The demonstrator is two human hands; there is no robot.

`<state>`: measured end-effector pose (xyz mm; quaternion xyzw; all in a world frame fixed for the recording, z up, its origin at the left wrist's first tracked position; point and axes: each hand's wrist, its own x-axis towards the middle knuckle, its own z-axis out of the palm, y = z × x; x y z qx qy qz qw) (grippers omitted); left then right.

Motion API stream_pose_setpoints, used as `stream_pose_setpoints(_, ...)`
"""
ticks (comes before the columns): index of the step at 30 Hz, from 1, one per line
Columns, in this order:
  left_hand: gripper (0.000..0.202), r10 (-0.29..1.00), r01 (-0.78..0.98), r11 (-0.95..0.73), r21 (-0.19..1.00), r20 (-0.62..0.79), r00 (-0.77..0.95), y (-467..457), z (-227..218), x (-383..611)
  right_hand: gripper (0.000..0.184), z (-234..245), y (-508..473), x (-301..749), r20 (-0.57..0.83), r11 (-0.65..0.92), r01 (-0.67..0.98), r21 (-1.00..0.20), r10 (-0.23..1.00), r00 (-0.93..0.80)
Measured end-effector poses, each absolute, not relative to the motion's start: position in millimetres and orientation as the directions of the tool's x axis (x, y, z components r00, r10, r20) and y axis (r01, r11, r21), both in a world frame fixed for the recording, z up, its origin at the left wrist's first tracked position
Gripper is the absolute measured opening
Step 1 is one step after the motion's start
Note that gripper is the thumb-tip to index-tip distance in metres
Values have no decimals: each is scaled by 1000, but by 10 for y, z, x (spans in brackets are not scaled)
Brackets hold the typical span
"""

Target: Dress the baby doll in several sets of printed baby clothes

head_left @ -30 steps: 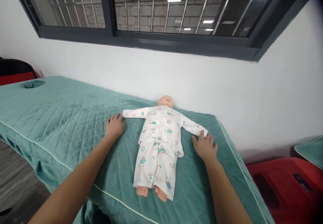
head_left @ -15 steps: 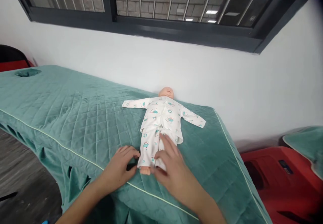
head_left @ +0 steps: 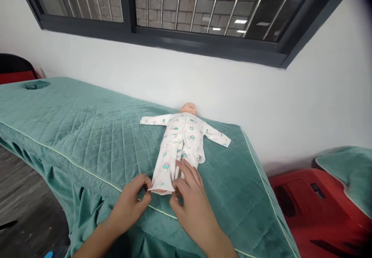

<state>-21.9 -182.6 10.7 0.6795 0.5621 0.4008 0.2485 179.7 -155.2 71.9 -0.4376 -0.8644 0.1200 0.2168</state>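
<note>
A baby doll (head_left: 188, 108) lies on its back on the green quilted bed cover, its arms spread. It wears a white printed button-up top (head_left: 184, 130) and matching white pants (head_left: 165, 165). My left hand (head_left: 132, 200) pinches the left edge of one pant leg's cuff. At the cuff's other edge, my right hand (head_left: 188, 196) pinches with thumb and forefinger, its other fingers over the second leg. Between them the cuff is stretched wide, and the doll's foot shows only slightly inside it. The second pant leg is mostly hidden behind my right hand.
The green bed (head_left: 87, 134) has a face hole (head_left: 35, 84) at its far left end. A white wall and a dark-framed barred window (head_left: 203, 41) rise behind it. A red plastic chair (head_left: 316, 211) with a green cloth (head_left: 348, 172) stands at the right.
Both hands have closed on the pant cuff and pulled it wide and down over the doll's foot, which was showing before. The camera view has shifted slightly.
</note>
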Motion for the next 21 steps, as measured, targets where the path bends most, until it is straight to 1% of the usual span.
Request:
stream_pose_setpoints(2,10,959,619,-250,745,277,54,-1853,89,-237,19,699,-1606,1825,279,582,708,-401,813,-510)
stream_pose_setpoints(4,12,942,674,-293,679,327,80,-1863,70,-235,21,632,-1639,1879,265,567,701,-433,823,-502)
stream_pose_setpoints(7,23,891,699,-395,597,435,131,-1882,112,-176,33,501,-1653,2031,225,488,682,-545,868,-442)
stream_pose_setpoints(9,30,852,714,-465,523,484,200,-1888,189,-97,41,426,-1642,2145,202,398,674,-622,913,-353)
stream_pose_setpoints(10,32,834,727,-495,476,496,243,-1880,231,-46,42,394,-1633,2189,200,356,669,-652,932,-301)
stream_pose_setpoints(11,33,817,742,-519,424,500,287,-1863,266,9,39,367,-1622,2220,200,319,665,-675,947,-251)
stream_pose_setpoints(13,33,799,780,-535,324,493,344,-1799,308,125,24,327,-1599,2238,197,276,666,-693,961,-193)
stream_pose_setpoints(15,30,796,814,-524,250,482,365,-1713,306,229,11,308,-1575,2209,182,270,679,-682,963,-200)
stream_pose_setpoints(16,28,799,826,-515,230,478,365,-1671,294,271,10,310,-1562,2188,170,276,688,-671,961,-220)
stream_pose_setpoints(18,23,805,840,-496,221,480,349,-1608,267,327,11,342,-1535,2150,151,291,697,-655,955,-257)
stream_pose_setpoints(21,19,814,842,-468,267,501,294,-1595,255,344,10,468,-1506,2146,103,296,676,-675,945,-311)
